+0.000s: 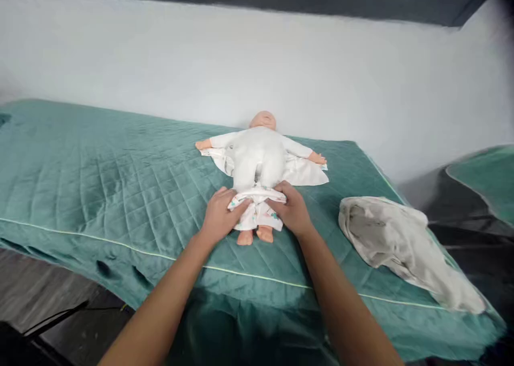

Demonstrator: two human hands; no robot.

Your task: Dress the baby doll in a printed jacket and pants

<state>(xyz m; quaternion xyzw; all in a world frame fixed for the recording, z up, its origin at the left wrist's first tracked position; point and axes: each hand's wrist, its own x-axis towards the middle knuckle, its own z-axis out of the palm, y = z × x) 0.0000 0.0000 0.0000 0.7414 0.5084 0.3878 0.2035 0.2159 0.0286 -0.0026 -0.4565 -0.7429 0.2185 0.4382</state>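
Observation:
A baby doll (257, 149) with a white cloth body lies on its back, its head toward the wall and its arms spread. Small printed white pants (257, 216) sit around its lower legs, with both feet showing below the cuffs. My left hand (223, 211) grips the waistband at the left side, thumb on top. At the right side my right hand (292, 208) pinches the same waistband. Under the doll's arms and back is an opened white shirt (305, 170).
The doll lies on a bed with a green quilted cover (132, 195), against a white wall (241, 61). A crumpled off-white cloth (395, 240) lies at the right. A dark stand leg (56, 320) is on the floor at lower left.

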